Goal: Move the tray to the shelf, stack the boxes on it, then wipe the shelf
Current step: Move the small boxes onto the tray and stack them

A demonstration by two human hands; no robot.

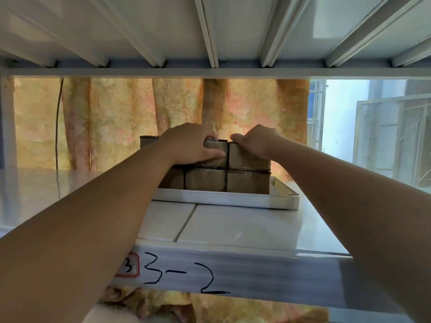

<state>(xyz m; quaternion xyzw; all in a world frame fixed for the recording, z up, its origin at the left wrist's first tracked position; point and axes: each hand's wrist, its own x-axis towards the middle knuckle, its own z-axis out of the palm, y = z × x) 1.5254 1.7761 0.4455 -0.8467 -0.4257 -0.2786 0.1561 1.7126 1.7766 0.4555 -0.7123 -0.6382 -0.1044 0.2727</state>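
A white tray (224,198) lies on the white shelf (245,227), toward the back. Several brown cardboard boxes stand on it in two layers; the bottom row (247,183) fills the tray's front. My left hand (189,145) grips an upper-layer box (217,155) from its top and front. My right hand (258,142) holds the neighbouring upper box (245,159) from above, its fingers curled over the far top edge. The two upper boxes touch side by side. Another box (148,140) shows behind my left wrist.
The shelf's front rail (233,269) carries the handwritten label "3-2". The underside of the shelf above (210,31) hangs low overhead. A yellow patterned curtain (116,122) hangs behind, and an open window (373,127) is at the right.
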